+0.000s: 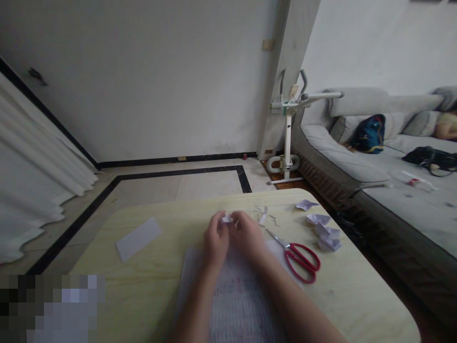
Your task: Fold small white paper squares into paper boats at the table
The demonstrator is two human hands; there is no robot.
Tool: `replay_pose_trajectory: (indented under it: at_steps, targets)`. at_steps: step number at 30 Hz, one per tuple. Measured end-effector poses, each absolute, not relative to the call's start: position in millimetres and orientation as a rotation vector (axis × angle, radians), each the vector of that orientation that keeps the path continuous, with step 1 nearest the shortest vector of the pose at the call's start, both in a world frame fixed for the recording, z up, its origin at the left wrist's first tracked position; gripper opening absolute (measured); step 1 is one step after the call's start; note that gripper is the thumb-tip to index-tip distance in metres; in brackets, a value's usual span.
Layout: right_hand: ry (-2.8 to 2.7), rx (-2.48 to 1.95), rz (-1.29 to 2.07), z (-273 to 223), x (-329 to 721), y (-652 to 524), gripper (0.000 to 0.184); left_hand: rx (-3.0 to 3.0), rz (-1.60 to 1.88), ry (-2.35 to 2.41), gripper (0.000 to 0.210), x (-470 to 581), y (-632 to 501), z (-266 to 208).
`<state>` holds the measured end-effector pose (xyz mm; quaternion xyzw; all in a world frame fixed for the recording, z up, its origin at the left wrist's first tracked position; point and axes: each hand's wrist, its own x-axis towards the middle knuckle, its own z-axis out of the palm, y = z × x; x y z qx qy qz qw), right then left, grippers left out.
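Between the fingertips of both my hands is a small piece of folded white paper. My left hand pinches it from the left, and my right hand closes on it from the right. Much of the paper is hidden by the fingers. Under my forearms lies a lined sheet with writing. Red-handled scissors rest to the right of my right hand, blades pointing away to the left. Thin paper scraps are scattered just beyond that hand.
Several folded paper pieces sit along the table's right side. A white paper rectangle lies at the left on the wooden table. Beyond stand white exercise equipment and a grey sofa with bags and part of a person.
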<state>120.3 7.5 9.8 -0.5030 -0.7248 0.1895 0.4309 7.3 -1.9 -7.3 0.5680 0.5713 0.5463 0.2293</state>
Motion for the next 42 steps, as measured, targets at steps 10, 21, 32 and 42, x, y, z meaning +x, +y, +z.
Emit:
replay_pose_trajectory:
  at_steps: [10, 21, 32, 42]
  targets:
    - [-1.726, -1.126, 0.534, 8, 121, 8, 0.023, 1.536, 1.530, 1.636, 0.016, 7, -2, -2]
    - [-1.579, -1.084, 0.715, 13, 120, 7, 0.020, 1.352, 1.519, 1.496, 0.017, 8, -4, 7]
    - [-1.502, -1.033, 0.910, 15, 119, 7, 0.014, 1.356, 1.527, 1.537, 0.017, 5, -1, 1]
    - [-1.339, -1.062, 0.986, 6, 116, 15, 0.029, 1.282, 1.561, 1.454, 0.022, 5, -1, 5]
